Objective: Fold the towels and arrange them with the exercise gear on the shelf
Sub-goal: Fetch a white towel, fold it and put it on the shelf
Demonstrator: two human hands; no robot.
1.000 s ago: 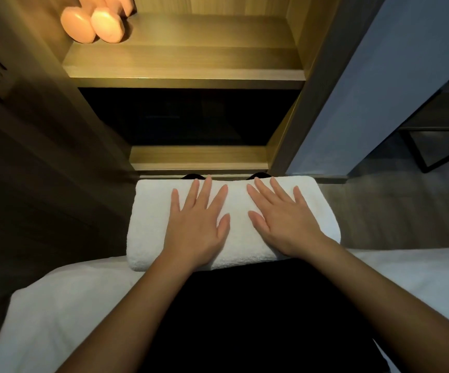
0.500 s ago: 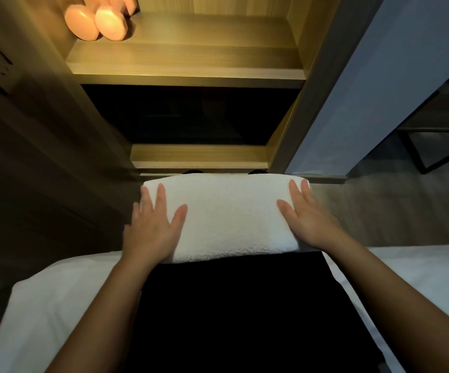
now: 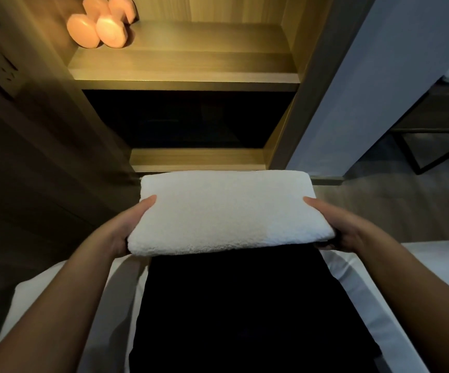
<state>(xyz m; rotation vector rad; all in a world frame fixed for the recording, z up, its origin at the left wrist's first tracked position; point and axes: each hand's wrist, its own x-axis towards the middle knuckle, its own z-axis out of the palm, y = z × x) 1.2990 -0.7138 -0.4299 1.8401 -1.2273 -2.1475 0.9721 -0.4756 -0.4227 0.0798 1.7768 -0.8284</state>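
Observation:
A folded white towel (image 3: 228,211) is held in front of me, over my dark-clothed lap. My left hand (image 3: 126,227) grips its left end, thumb on top and fingers hidden beneath. My right hand (image 3: 333,227) grips its right end the same way. Ahead stands a wooden shelf unit with a lit upper shelf (image 3: 185,68). Two pink dumbbells (image 3: 102,25) lie at the left of that shelf. A lower wooden shelf (image 3: 196,160) sits just beyond the towel.
White bedding (image 3: 433,267) lies under me on both sides. A wall socket plate (image 3: 0,65) is on the dark panel at left. A grey wall (image 3: 379,90) rises right of the shelves, with a black-framed table (image 3: 439,135) further right.
My hands slid from the top of the towel out to its ends, then took hold underneath and lifted it off my lap. The view tilted up a little.

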